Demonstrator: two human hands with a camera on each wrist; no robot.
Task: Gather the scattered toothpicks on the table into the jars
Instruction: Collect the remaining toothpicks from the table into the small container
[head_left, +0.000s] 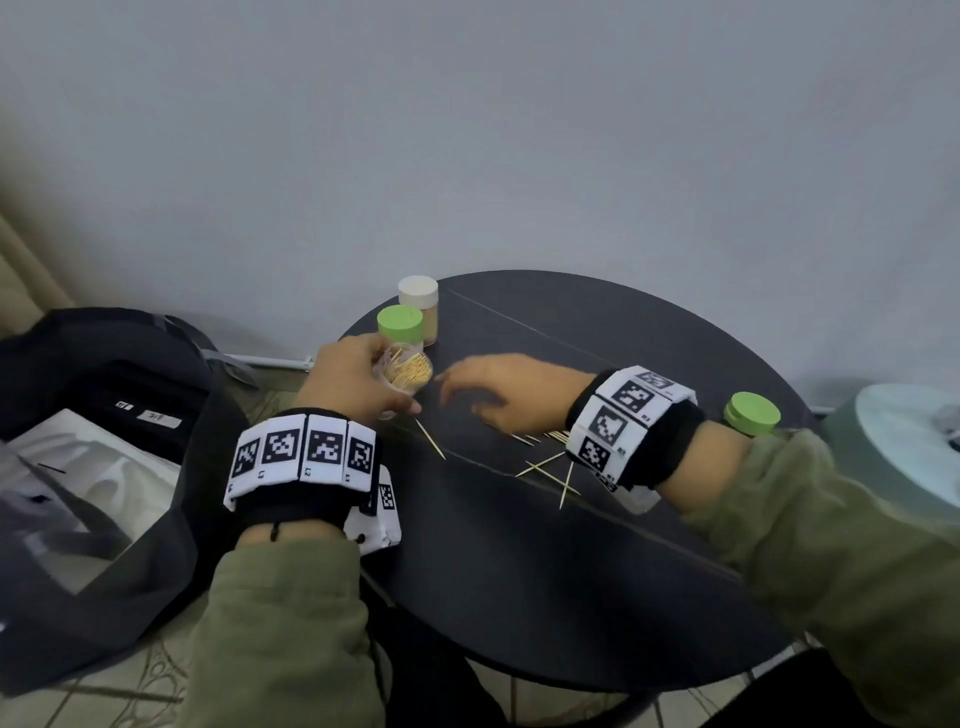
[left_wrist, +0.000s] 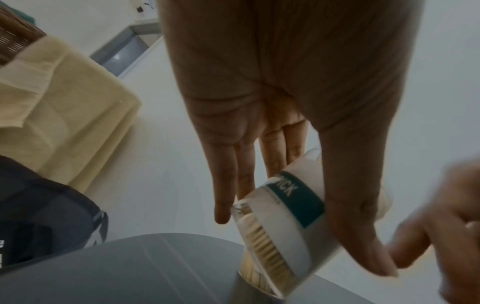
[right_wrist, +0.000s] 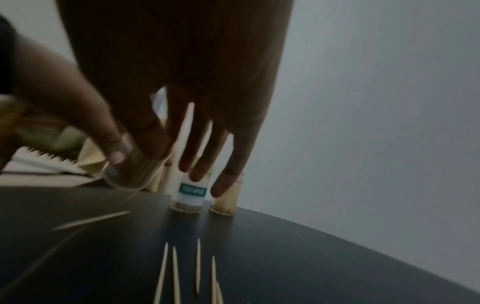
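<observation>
We see the left hand (head_left: 353, 382) tilting an open jar (head_left: 408, 371) of toothpicks; the right hand (head_left: 511, 392), fingers loosely spread, holds nothing. Beyond the jar stand two capped jars (head_left: 400, 323). Loose toothpicks (head_left: 545, 462) lie by the right wrist on the bench (head_left: 519, 571). The left wrist view alone shows the jar's teal label (left_wrist: 296, 201).

My right hand (right_wrist: 182, 86) hovers with fingers spread over the dark table (right_wrist: 285, 257). Toothpicks (right_wrist: 176, 273) lie near; two jars (right_wrist: 189, 197) stand far. At left, my other hand (right_wrist: 78, 107) grips a tilted open jar (right_wrist: 137, 172).
</observation>
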